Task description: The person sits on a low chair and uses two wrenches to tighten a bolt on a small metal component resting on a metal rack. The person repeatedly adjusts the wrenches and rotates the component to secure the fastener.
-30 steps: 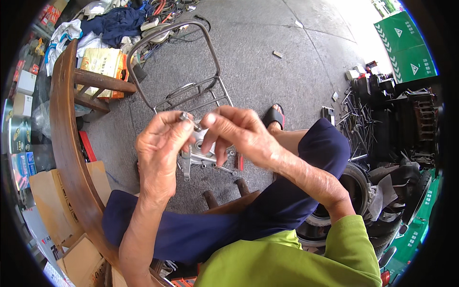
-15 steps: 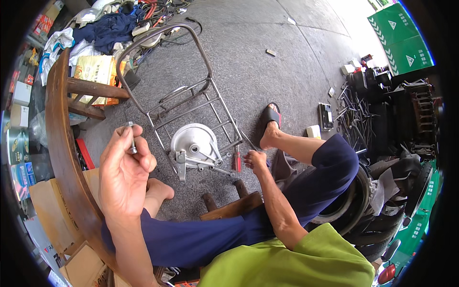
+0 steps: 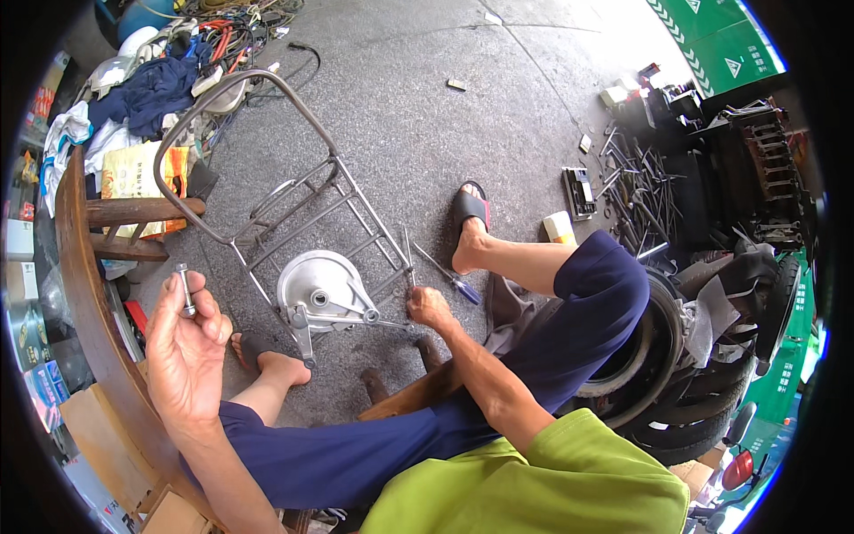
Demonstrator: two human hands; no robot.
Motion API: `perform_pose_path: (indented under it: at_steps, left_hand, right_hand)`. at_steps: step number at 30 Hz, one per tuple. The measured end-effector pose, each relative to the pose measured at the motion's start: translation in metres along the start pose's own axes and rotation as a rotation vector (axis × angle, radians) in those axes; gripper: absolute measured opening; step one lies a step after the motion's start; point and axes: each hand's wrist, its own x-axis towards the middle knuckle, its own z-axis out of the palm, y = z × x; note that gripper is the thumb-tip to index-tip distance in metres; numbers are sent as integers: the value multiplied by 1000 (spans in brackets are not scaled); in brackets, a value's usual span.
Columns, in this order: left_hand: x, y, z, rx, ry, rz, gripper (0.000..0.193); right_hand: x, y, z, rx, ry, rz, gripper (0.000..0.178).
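Raised at the left, my left hand [image 3: 189,356] pinches a silver bolt [image 3: 185,289] upright between thumb and fingers. Down near the floor, my right hand [image 3: 430,307] is closed round a screwdriver [image 3: 410,258]; its thin shaft points away from me and its handle is hidden in the fingers. Just right of that hand lies another screwdriver with a blue handle [image 3: 466,291]. A round silver brake-hub plate [image 3: 311,278] with a lever arm rests at the near end of a tubular metal rack [image 3: 327,142] on the floor.
My feet in dark sandals [image 3: 470,209] flank the rack. A wooden stool [image 3: 418,392] stands close in front; a curved wooden chair [image 3: 98,285] is at the left. Tyres [image 3: 640,356] and a pile of metal tools [image 3: 636,182] lie right. Clothes and cables [image 3: 151,89] are heaped far left.
My right hand has closed round the screwdriver whose red handle showed beside it before. My left hand still holds the bolt. The whole view has shifted, so things appear further left.
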Motion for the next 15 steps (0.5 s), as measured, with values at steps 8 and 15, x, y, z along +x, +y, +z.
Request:
perform_pose_path:
  at_steps: [8,15]
  left_hand:
    - [1,-4,-3,70,47,-12,16]
    - [-12,-1,1,76,12,-20,12]
  right_hand:
    - [19,31,8,124,87,83,36]
    - [-4,0,57,-162,-93,-150,19]
